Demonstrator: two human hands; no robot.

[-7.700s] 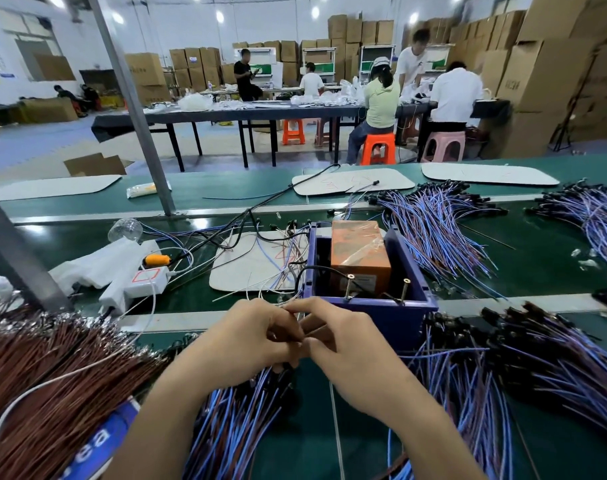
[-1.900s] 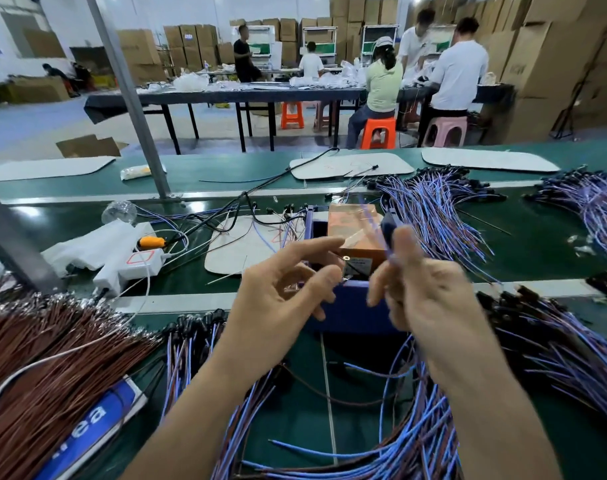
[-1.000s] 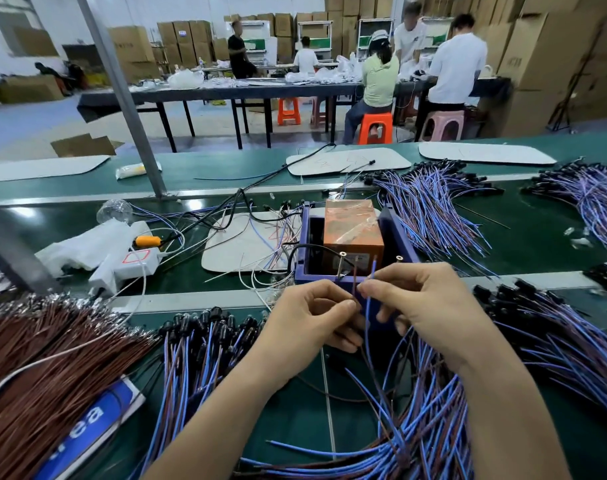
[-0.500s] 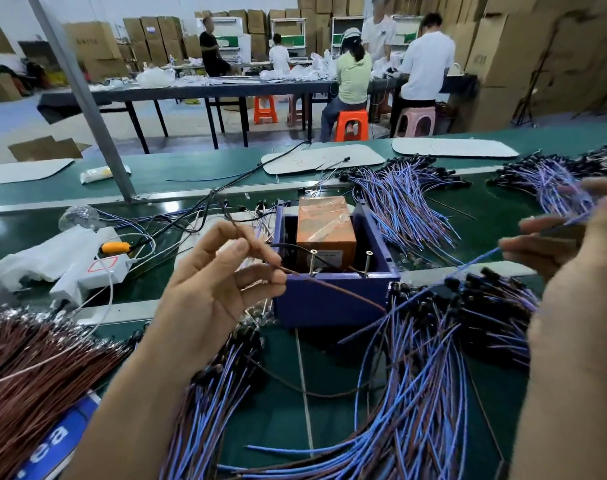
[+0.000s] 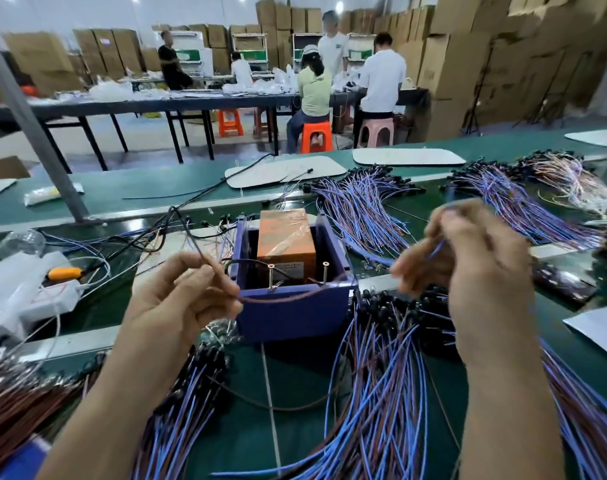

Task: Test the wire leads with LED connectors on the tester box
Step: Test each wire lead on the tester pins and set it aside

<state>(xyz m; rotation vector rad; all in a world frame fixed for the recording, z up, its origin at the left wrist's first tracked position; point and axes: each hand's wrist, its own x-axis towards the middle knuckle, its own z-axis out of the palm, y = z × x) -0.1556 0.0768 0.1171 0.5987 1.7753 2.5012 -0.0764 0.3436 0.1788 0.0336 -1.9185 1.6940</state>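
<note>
The blue tester box (image 5: pixel 291 313) stands mid-bench with an orange taped block (image 5: pixel 285 237) inside and two upright screws (image 5: pixel 270 276) at its front edge. My left hand (image 5: pixel 180 299), just left of the box, pinches a brown wire (image 5: pixel 281 298) that sags across the box front. My right hand (image 5: pixel 468 258), raised to the right of the box and blurred, pinches the blue wire end (image 5: pixel 437 244) of a lead. Piles of blue-and-brown leads with black LED connectors (image 5: pixel 381 393) lie in front of the box.
More lead piles lie behind the box (image 5: pixel 360 209) and at far right (image 5: pixel 523 202). A brown wire bundle (image 5: pixel 21 407) sits at the lower left; a white power strip (image 5: pixel 49 299) and orange-handled tool (image 5: pixel 64 273) lie left. A grey post (image 5: pixel 35 133) rises at left. People work at a far table.
My right hand has come back in from the far right toward the box, still pinching the blue wire. My left hand keeps the brown wire near the box's left front corner.
</note>
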